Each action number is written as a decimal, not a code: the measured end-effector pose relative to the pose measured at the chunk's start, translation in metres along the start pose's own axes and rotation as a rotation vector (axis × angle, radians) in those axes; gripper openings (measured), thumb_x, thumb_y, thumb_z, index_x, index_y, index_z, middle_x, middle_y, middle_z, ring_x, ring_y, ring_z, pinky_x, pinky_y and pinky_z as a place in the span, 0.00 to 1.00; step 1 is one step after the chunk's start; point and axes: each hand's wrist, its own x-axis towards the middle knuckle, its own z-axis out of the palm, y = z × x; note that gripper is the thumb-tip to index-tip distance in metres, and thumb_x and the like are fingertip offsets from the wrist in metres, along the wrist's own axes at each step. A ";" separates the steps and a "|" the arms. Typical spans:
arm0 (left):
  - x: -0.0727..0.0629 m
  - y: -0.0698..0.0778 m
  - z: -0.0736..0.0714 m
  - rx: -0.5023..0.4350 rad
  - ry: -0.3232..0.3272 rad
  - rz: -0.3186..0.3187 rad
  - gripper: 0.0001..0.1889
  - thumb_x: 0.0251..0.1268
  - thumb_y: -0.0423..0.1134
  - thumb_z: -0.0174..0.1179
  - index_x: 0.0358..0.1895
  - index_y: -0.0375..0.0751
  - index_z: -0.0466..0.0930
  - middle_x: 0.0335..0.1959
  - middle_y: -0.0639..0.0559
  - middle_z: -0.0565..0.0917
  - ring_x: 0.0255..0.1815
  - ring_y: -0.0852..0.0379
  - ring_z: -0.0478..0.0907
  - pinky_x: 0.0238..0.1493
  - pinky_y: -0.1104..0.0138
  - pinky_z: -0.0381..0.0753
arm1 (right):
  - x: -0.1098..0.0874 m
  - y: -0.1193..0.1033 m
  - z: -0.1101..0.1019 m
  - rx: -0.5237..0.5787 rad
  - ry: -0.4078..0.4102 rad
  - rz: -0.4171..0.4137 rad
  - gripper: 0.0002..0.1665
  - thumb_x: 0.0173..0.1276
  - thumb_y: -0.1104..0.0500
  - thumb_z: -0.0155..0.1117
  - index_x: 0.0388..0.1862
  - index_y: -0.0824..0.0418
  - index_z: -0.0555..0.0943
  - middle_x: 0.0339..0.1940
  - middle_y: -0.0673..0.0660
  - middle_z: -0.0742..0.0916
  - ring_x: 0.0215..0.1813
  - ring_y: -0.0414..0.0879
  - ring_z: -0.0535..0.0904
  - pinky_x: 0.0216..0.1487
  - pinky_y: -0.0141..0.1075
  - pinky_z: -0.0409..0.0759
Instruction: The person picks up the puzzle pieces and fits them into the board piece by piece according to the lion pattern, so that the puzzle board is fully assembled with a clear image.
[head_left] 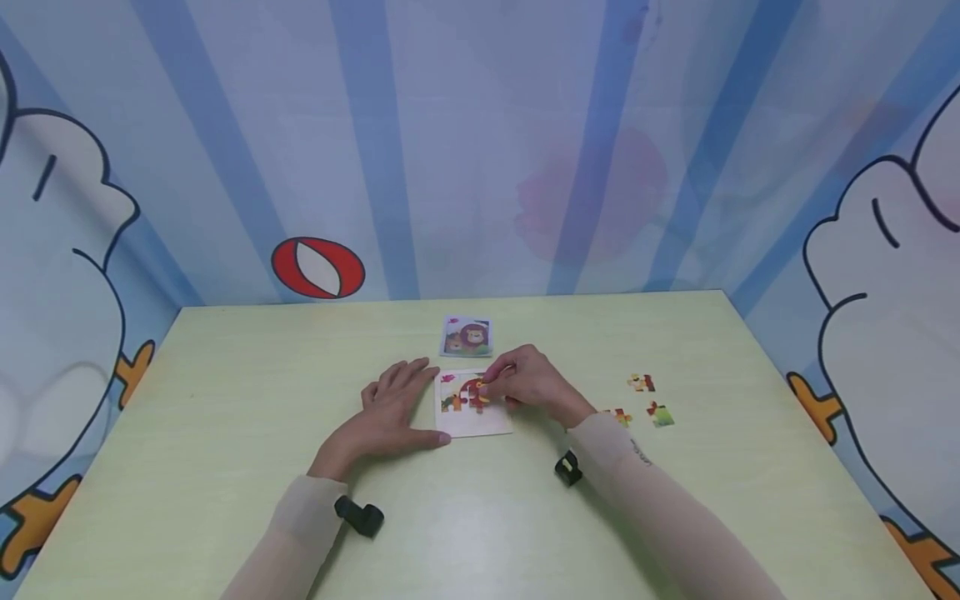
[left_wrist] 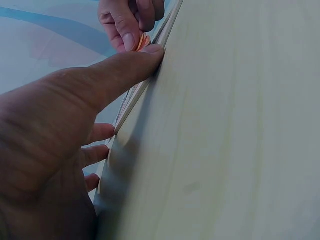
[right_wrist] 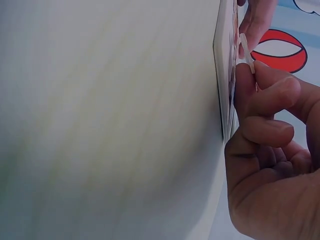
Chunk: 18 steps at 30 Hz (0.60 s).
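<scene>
A white puzzle board (head_left: 474, 423) lies flat on the table, its upper part partly covered by fitted puzzle pieces (head_left: 454, 402). My left hand (head_left: 381, 419) is spread at the board's left side, the thumb on the lower left corner and the straight fingers touching the edge farther up. Over the board's upper right, my right hand (head_left: 534, 385) pinches a puzzle piece (right_wrist: 246, 52) between thumb and index finger. That piece stands tilted up from the board, orange-red on its face in the left wrist view. The right hand hides part of the board's upper right corner.
Just behind the board lies a picture card with a lion (head_left: 467, 337). Right of the right forearm are loose pieces: an orange one (head_left: 641, 382), a green one (head_left: 661, 414) and another (head_left: 619, 417) partly behind the sleeve. A printed curtain (head_left: 465, 167) stands along the table's back.
</scene>
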 end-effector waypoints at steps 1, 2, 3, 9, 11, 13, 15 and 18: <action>0.000 0.000 0.000 0.002 0.001 0.001 0.56 0.59 0.63 0.75 0.87 0.51 0.57 0.91 0.46 0.52 0.91 0.35 0.43 0.81 0.29 0.48 | 0.000 -0.001 0.001 -0.006 -0.001 0.001 0.07 0.66 0.58 0.80 0.40 0.58 0.91 0.22 0.50 0.86 0.18 0.41 0.71 0.24 0.33 0.73; 0.000 0.000 0.000 0.002 0.001 0.002 0.55 0.59 0.63 0.75 0.87 0.51 0.57 0.91 0.46 0.52 0.91 0.35 0.43 0.81 0.29 0.48 | 0.001 -0.001 0.002 -0.010 -0.003 0.005 0.07 0.66 0.58 0.80 0.40 0.58 0.91 0.22 0.50 0.86 0.18 0.41 0.71 0.24 0.33 0.73; 0.000 0.000 0.000 0.002 0.001 0.002 0.55 0.60 0.63 0.75 0.87 0.51 0.57 0.91 0.46 0.52 0.91 0.35 0.43 0.81 0.29 0.48 | 0.001 -0.002 0.003 -0.013 -0.005 0.006 0.07 0.66 0.58 0.80 0.40 0.58 0.91 0.23 0.50 0.86 0.18 0.41 0.72 0.24 0.32 0.73; 0.001 0.000 0.000 -0.001 -0.001 0.001 0.56 0.60 0.63 0.75 0.87 0.51 0.57 0.91 0.47 0.52 0.91 0.35 0.43 0.81 0.29 0.48 | 0.002 -0.006 0.009 -0.056 0.014 0.005 0.06 0.65 0.58 0.81 0.36 0.57 0.91 0.26 0.51 0.89 0.16 0.40 0.73 0.23 0.31 0.73; 0.001 0.000 0.000 0.001 -0.002 0.000 0.56 0.59 0.63 0.75 0.87 0.51 0.57 0.91 0.47 0.52 0.91 0.35 0.43 0.81 0.29 0.48 | 0.001 -0.007 0.011 -0.066 0.016 -0.002 0.06 0.65 0.58 0.81 0.35 0.58 0.90 0.27 0.52 0.90 0.15 0.40 0.73 0.22 0.31 0.73; 0.001 0.000 -0.001 -0.001 -0.004 -0.003 0.56 0.59 0.63 0.76 0.87 0.51 0.57 0.91 0.47 0.52 0.91 0.35 0.43 0.81 0.29 0.48 | 0.001 -0.009 0.012 -0.079 0.019 -0.008 0.06 0.65 0.58 0.80 0.34 0.58 0.90 0.27 0.52 0.90 0.15 0.40 0.73 0.22 0.31 0.72; 0.001 0.000 0.000 -0.002 -0.007 -0.005 0.56 0.59 0.62 0.76 0.87 0.51 0.57 0.91 0.47 0.51 0.91 0.35 0.42 0.81 0.28 0.47 | 0.002 -0.010 0.014 -0.091 0.022 -0.006 0.07 0.66 0.58 0.80 0.34 0.58 0.89 0.26 0.52 0.90 0.15 0.40 0.73 0.21 0.31 0.72; 0.001 0.001 0.000 0.000 -0.009 -0.009 0.56 0.59 0.62 0.76 0.87 0.52 0.57 0.91 0.47 0.51 0.91 0.35 0.42 0.81 0.29 0.47 | 0.002 -0.011 0.016 -0.122 0.032 -0.005 0.07 0.66 0.57 0.80 0.33 0.58 0.89 0.27 0.52 0.90 0.16 0.40 0.73 0.21 0.31 0.71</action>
